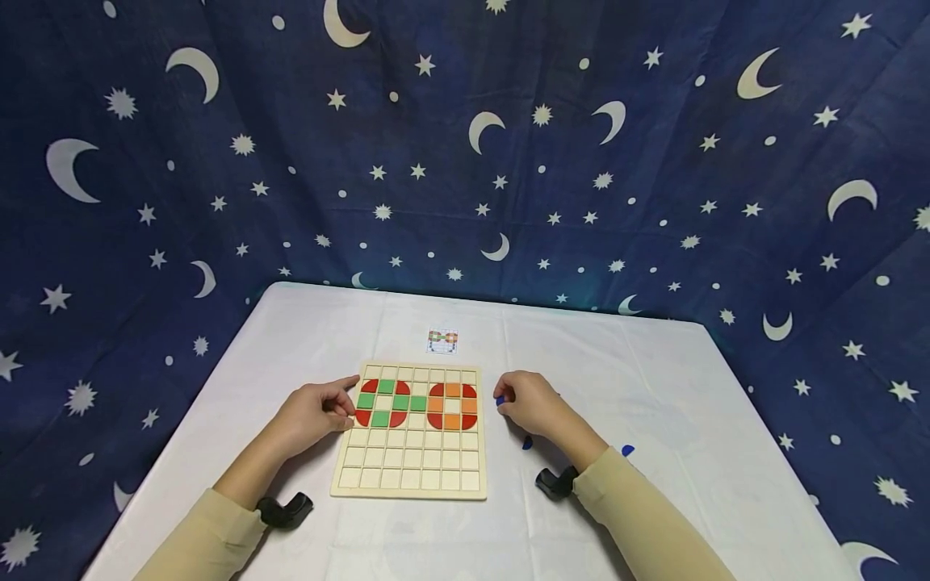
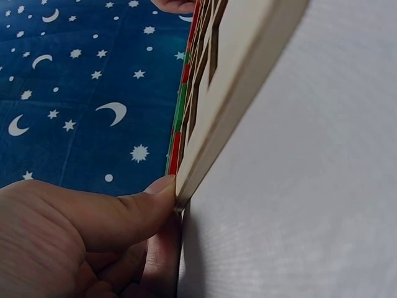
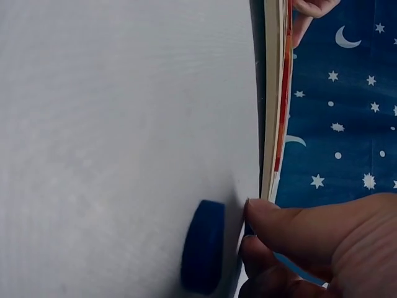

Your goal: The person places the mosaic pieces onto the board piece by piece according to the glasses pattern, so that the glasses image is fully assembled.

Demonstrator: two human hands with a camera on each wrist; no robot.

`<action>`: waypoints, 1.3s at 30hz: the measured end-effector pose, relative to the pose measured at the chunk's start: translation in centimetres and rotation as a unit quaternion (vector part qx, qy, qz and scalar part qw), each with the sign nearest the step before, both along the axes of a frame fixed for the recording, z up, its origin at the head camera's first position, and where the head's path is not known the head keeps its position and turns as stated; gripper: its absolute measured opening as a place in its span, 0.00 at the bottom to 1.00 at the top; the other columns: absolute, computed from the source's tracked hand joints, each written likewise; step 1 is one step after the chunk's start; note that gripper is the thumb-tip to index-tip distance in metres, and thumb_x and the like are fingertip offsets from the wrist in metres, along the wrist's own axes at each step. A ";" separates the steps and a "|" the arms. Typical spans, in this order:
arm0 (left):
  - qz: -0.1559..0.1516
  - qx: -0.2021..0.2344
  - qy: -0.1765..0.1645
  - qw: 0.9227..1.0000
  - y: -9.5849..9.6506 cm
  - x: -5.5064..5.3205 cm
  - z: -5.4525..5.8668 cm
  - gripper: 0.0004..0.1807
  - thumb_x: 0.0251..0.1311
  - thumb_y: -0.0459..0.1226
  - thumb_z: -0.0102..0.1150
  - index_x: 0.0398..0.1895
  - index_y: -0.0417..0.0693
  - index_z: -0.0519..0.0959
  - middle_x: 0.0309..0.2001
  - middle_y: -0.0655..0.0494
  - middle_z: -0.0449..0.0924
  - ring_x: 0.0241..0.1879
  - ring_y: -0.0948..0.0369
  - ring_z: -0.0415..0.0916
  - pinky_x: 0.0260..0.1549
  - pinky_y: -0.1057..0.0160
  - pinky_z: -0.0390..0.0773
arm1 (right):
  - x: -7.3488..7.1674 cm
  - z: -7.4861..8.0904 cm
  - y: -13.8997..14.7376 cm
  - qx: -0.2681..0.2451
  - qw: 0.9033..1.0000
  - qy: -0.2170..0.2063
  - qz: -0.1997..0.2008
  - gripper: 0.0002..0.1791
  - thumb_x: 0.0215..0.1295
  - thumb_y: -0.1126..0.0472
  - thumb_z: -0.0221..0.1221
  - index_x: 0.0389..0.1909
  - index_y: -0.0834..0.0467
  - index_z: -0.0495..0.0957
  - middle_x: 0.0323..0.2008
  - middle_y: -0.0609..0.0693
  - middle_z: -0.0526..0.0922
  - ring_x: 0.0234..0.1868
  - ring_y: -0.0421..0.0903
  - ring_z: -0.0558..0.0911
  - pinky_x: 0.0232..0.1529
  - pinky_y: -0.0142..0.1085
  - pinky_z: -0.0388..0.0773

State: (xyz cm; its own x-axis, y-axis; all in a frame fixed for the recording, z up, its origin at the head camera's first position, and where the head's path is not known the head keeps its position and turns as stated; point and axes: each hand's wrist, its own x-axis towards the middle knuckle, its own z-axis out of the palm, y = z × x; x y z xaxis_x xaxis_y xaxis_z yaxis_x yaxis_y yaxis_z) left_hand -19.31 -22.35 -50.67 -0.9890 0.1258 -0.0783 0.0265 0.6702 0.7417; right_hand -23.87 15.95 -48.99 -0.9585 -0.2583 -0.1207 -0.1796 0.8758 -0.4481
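A wooden grid board (image 1: 410, 482) lies on the white table, with red quarter-round, green square and orange square pieces set in its upper rows. My left hand (image 1: 308, 415) holds the board's left edge; in the left wrist view the thumb (image 2: 133, 217) touches the rim beside a red piece. To the right of the board, my right hand (image 1: 534, 402) pinches a small blue piece (image 1: 500, 400) between thumb and finger. Another blue piece (image 1: 526, 442), curved on one side, lies on the table below that hand; it shows large in the right wrist view.
Beyond the board lies a small printed card (image 1: 441, 341) with a coloured pattern. A further blue piece (image 1: 628, 450) rests by the right sleeve. Black wrist mounts (image 1: 286, 512) sit on both forearms. Dark blue cloth (image 1: 436, 145) with moons and stars hangs behind the table.
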 end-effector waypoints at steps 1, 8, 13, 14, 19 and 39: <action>0.000 0.001 0.000 1.000 0.0 0.0 0.0 0.09 0.54 0.30 0.76 0.29 0.52 0.85 0.76 0.48 0.76 0.40 0.58 0.75 0.43 0.61 0.70 | 0.1 0.1 0.0 -0.001 1.000 -0.002 0.000 0.09 0.63 0.64 0.74 0.37 0.50 0.84 0.30 0.46 0.78 0.36 0.44 0.77 0.40 0.38 0.75; -0.003 0.004 -0.001 1.000 0.1 0.1 0.1 0.09 0.54 0.29 0.77 0.29 0.51 0.85 0.76 0.48 0.76 0.40 0.59 0.76 0.44 0.61 0.70 | 0.3 0.3 -0.2 -0.017 1.000 -0.004 0.012 0.10 0.62 0.65 0.75 0.36 0.50 0.84 0.28 0.47 0.78 0.35 0.45 0.76 0.40 0.39 0.74; -0.003 0.004 -0.003 1.000 0.0 0.2 0.1 0.09 0.54 0.30 0.76 0.29 0.51 0.85 0.76 0.49 0.76 0.40 0.59 0.76 0.44 0.61 0.71 | 0.4 0.2 -0.2 -0.016 1.000 -0.003 0.004 0.11 0.61 0.66 0.75 0.38 0.52 0.84 0.28 0.47 0.77 0.33 0.44 0.75 0.39 0.38 0.73; -0.004 0.004 -0.003 1.000 0.0 0.2 0.1 0.08 0.54 0.30 0.76 0.29 0.51 0.85 0.76 0.48 0.76 0.40 0.59 0.76 0.44 0.61 0.71 | 0.5 0.2 -0.2 -0.017 1.000 -0.003 -0.001 0.11 0.60 0.66 0.75 0.38 0.52 0.84 0.28 0.47 0.77 0.33 0.44 0.75 0.38 0.37 0.73; -0.002 0.002 0.001 1.000 0.1 0.1 0.1 0.09 0.54 0.30 0.77 0.29 0.52 0.85 0.76 0.48 0.76 0.39 0.59 0.75 0.43 0.62 0.70 | 0.6 0.1 -0.2 -0.020 1.000 0.003 -0.021 0.11 0.60 0.66 0.76 0.38 0.54 0.84 0.27 0.47 0.77 0.32 0.44 0.75 0.35 0.37 0.71; -0.005 0.004 -0.001 1.000 -0.2 0.0 0.0 0.09 0.55 0.30 0.76 0.29 0.52 0.85 0.76 0.48 0.76 0.39 0.59 0.75 0.43 0.62 0.71 | 4.9 1.9 -10.3 -0.089 0.988 0.000 0.130 0.08 0.62 0.65 0.75 0.38 0.51 0.86 0.28 0.38 0.79 0.32 0.35 0.75 0.39 0.29 0.74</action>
